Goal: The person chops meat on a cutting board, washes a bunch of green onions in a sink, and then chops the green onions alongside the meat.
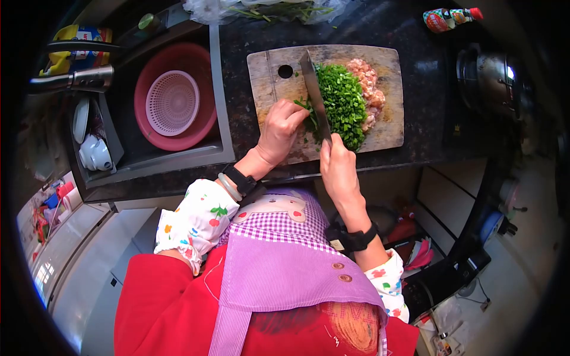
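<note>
My right hand is wrapped round the handle of a kitchen knife with a broad blade. The blade stands on edge along the left side of a heap of chopped green onion. To the left of the blade, my left hand is closed, its fingertips pinching a few green onion pieces by the steel. Under all this lies a worn wooden cutting board with a round hole. Pink minced meat touches the heap's right side and is partly covered by it.
Left of the board is a sink holding a red basin and a pink strainer. A faucet reaches over it. Bowls stand at its left. A sauce bottle and a metal pot are at right.
</note>
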The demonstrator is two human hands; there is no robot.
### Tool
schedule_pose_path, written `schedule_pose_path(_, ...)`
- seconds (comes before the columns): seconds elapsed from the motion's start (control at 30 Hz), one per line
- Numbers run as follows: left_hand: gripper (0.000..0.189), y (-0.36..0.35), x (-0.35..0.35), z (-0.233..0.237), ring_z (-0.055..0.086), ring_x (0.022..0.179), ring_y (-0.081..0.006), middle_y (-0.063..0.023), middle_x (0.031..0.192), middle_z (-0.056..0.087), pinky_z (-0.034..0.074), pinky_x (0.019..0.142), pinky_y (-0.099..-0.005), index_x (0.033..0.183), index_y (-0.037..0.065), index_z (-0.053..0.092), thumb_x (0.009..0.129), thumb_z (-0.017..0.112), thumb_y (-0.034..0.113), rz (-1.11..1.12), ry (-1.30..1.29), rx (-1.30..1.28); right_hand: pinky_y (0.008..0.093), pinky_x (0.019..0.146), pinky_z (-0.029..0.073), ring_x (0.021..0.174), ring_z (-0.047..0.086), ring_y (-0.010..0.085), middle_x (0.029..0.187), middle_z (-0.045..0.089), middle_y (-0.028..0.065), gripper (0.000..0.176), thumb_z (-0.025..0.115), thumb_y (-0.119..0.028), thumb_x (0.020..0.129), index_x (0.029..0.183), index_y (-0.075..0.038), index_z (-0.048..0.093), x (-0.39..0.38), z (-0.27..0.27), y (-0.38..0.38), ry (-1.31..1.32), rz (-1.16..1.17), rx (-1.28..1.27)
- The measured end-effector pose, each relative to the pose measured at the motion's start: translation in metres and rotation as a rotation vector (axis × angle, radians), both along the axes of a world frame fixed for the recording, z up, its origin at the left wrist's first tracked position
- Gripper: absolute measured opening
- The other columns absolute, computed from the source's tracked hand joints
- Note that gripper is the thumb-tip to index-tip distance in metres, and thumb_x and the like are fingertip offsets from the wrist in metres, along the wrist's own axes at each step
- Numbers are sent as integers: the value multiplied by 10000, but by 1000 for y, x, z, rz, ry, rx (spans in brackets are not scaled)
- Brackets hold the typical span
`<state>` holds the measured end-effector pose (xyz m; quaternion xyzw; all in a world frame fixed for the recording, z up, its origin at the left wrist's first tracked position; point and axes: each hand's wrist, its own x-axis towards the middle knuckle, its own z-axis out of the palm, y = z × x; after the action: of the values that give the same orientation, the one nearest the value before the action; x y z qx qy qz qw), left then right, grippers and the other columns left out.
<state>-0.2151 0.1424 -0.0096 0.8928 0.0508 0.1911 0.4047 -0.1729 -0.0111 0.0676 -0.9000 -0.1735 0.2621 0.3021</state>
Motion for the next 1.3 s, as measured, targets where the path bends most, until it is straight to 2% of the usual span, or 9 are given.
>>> schedule_pose_path(0.17, 301, 1, -2, 11, 575, 892, -302, -107, 939, 615, 475, 785, -384, 961, 3, 657, 668, 660, -63, 21, -49, 92, 500, 517, 419, 658, 584, 466, 651, 551, 271, 121, 509, -87, 956, 898, 13, 475, 10, -1, 5, 1, -83, 175)
schedule_pose_path(0.3, 303, 2, -6, 11, 576, 898, -302, -109, 944, 615, 473, 789, -384, 959, 5, 655, 664, 662, -63, 2, 13, 35, 491, 515, 419, 648, 585, 456, 650, 547, 255, 117, 516, -78, 954, 897, 12, 470, 3, 19, 7, -58, -59, 226)
schedule_pose_path(0.43, 268, 0, -3, 4, 582, 876, -302, -102, 905, 615, 470, 777, -381, 940, 12, 651, 682, 667, -61, 26, -9, 19, 505, 526, 412, 659, 576, 470, 648, 547, 262, 106, 517, -67, 946, 895, 3, 456, 3, -6, 12, -72, -26, 98)
schedule_pose_path(0.57, 202, -2, 0, 5, 585, 842, -303, -100, 860, 613, 467, 759, -383, 895, 17, 643, 706, 673, -49, 65, -9, 11, 520, 527, 422, 645, 580, 467, 639, 560, 260, 133, 494, -101, 962, 889, 4, 455, 4, 15, 19, -76, -61, 209)
schedule_pose_path(0.67, 184, -3, 1, 5, 582, 833, -307, -107, 861, 614, 466, 746, -390, 879, 18, 639, 709, 681, -37, 90, 16, 9, 519, 524, 420, 644, 579, 466, 632, 554, 260, 127, 493, -96, 963, 894, 4, 455, 1, -3, 17, -65, -44, 139)
schedule_pose_path(0.9, 182, -2, 1, 7, 582, 820, -314, -111, 856, 616, 465, 730, -396, 876, 18, 643, 707, 683, -33, 97, 0, -11, 523, 529, 426, 642, 582, 460, 634, 563, 259, 126, 490, -104, 964, 898, -2, 453, 1, 4, 21, -89, -53, 171)
schedule_pose_path(0.97, 184, -1, 2, 4, 585, 825, -314, -115, 855, 617, 467, 732, -395, 879, 16, 645, 706, 682, -36, 82, 24, -4, 522, 527, 417, 643, 578, 463, 636, 554, 264, 111, 501, -83, 957, 899, -3, 451, 2, -7, 20, -126, 31, 51)
schedule_pose_path(1.1, 190, 0, 1, 3, 586, 826, -315, -118, 854, 619, 468, 733, -396, 886, 15, 647, 707, 680, -39, 74, 18, -14, 539, 531, 425, 642, 575, 474, 640, 564, 262, 126, 497, -97, 957, 883, -11, 441, 4, 7, 22, -87, -47, 182)
schedule_pose_path(1.3, 193, 6, 0, 7, 574, 866, -310, -116, 872, 601, 472, 759, -396, 877, 9, 626, 696, 692, -12, 32, 2, -20, 520, 528, 416, 660, 592, 461, 659, 569, 261, 119, 494, -93, 962, 901, 3, 459, 4, -9, 19, -79, 24, 49)
